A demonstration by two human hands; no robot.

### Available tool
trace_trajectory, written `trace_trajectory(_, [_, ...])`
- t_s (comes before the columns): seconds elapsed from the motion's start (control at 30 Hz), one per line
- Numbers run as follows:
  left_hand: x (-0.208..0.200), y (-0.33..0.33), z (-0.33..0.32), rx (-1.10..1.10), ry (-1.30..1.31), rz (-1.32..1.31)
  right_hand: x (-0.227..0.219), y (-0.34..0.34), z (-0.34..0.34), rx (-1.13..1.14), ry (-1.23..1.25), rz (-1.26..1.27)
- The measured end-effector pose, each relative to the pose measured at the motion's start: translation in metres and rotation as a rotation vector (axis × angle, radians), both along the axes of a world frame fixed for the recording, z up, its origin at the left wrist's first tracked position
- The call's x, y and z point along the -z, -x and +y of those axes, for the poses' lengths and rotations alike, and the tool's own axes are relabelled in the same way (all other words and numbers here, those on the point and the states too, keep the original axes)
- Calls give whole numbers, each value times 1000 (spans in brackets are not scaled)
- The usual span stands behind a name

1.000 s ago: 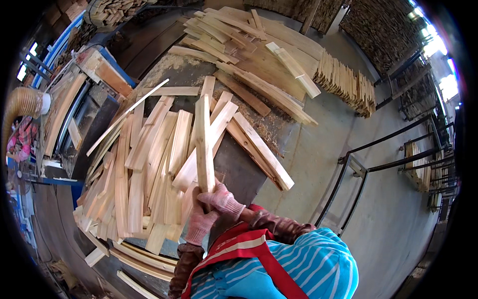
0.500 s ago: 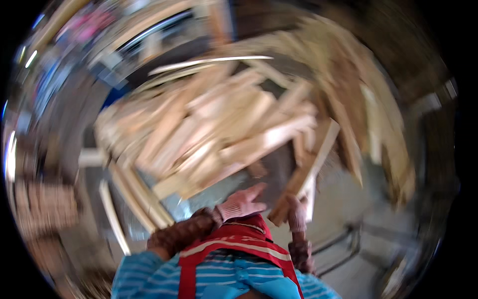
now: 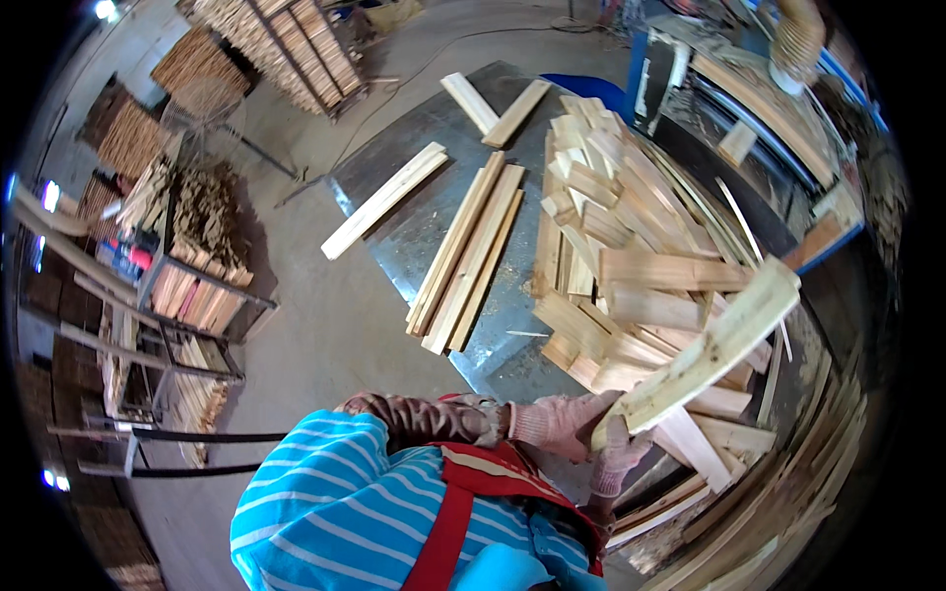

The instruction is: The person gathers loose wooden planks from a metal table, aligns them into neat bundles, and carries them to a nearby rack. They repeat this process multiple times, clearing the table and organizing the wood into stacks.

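Note:
A long pale wooden board slants up and to the right from my hands, its far end raised over a heap of boards. My right hand, in a pink knit glove, is closed round the board's near end. Beside it, my left hand, gloved the same way, closes on that end's left edge; some of its fingers are hidden by the board. Beneath and beyond, the jumbled heap of cut boards covers the right part of a metal table.
Several narrow boards lie side by side on the table's left, with a single board farther left. A blue-framed machine stands at the back right. Long rough slabs lean at the near right. Racks of stacked wood stand left.
My view has swung left, so the heap now lies to the right. My left hand, open and apart before, has come onto the board's end; my right hand still grips a board.

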State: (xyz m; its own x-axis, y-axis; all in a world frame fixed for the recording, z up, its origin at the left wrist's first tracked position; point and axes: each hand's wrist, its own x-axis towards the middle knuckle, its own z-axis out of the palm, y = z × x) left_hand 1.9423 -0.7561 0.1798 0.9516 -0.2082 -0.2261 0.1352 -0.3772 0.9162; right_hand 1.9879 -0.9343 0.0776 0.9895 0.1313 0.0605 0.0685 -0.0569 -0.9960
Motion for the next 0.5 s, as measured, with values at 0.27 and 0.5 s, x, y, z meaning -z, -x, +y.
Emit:
trace_trajectory(0.27, [17, 52, 74, -390, -16, 52, -68, 0, 134, -455, -48, 125])
trace_trajectory(0.5, [77, 67, 285, -520, -206, -200, -54, 26, 244, -487, -15, 273])
